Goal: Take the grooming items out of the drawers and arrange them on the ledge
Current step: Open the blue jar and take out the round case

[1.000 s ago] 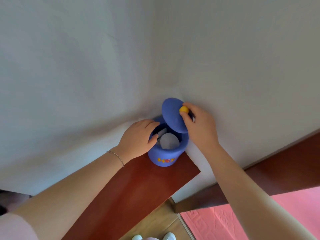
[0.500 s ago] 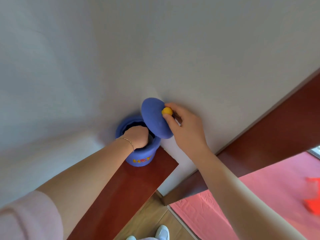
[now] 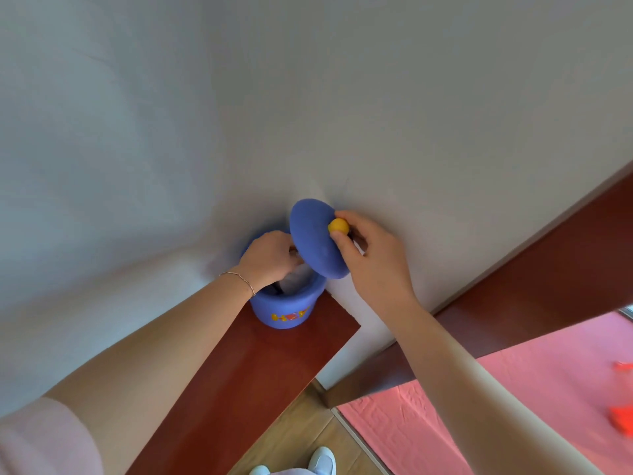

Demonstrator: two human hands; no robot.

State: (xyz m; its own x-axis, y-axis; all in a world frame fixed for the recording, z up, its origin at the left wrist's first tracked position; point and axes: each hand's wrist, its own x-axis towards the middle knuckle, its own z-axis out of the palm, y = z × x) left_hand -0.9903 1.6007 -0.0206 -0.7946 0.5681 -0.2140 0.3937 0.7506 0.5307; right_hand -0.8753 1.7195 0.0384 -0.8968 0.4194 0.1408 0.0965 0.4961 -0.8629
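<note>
Left hand (image 3: 270, 257), fingers curled out of sight inside the blue pot (image 3: 286, 308), has sunk deeper since a second ago; what it grasps I cannot tell. Right hand (image 3: 371, 258) still pinches the lid (image 3: 317, 240) by its yellow knob (image 3: 338, 226), tilted beside the pot on the ledge (image 3: 246, 382). Likely tucking something in.

Pink sleeve (image 3: 41, 437), thin wrist bracelet (image 3: 239, 279), pale shoes (image 3: 322, 461)

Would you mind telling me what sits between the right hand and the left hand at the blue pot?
In the head view, the tilted blue lid lies between them; the right hand pinches its yellow knob, the left hand reaches into the pot.
</note>
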